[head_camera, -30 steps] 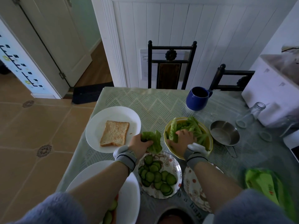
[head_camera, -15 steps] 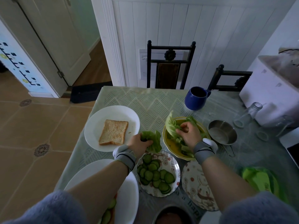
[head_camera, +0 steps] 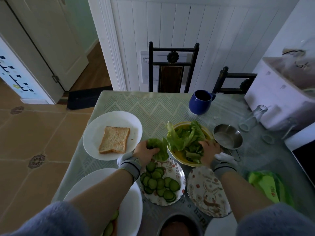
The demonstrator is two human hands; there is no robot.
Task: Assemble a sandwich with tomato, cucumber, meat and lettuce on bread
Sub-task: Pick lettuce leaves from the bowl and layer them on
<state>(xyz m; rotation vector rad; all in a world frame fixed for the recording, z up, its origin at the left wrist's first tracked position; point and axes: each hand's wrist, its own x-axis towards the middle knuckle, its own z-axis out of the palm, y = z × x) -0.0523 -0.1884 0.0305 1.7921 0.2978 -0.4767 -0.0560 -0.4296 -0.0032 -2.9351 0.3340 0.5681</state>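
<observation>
A toasted bread slice (head_camera: 114, 142) lies on a white plate (head_camera: 98, 126) at the left of the table. My left hand (head_camera: 144, 151) is closed around a lettuce leaf (head_camera: 159, 148), held between that plate and a yellow bowl (head_camera: 179, 155). The bowl holds more lettuce leaves (head_camera: 185, 138). My right hand (head_camera: 208, 149) rests among those leaves at the bowl's right side; its grip is hidden. Cucumber slices (head_camera: 159, 183) lie on a patterned plate (head_camera: 180, 169) below my left hand. A dark bowl (head_camera: 179, 225) at the near edge holds something brownish.
An empty rabbit-pattern plate (head_camera: 207, 191) sits near right. A large white plate (head_camera: 131, 206) sits near left, under my arm. A blue mug (head_camera: 201, 102), a steel pan (head_camera: 227, 136), a glass bottle (head_camera: 252, 116), a green packet (head_camera: 267, 186) and two chairs (head_camera: 172, 68) stand around.
My right hand has moved from the middle of the yellow bowl to its right side, and the lettuce in the bowl has shifted. My left hand keeps its leaf in place.
</observation>
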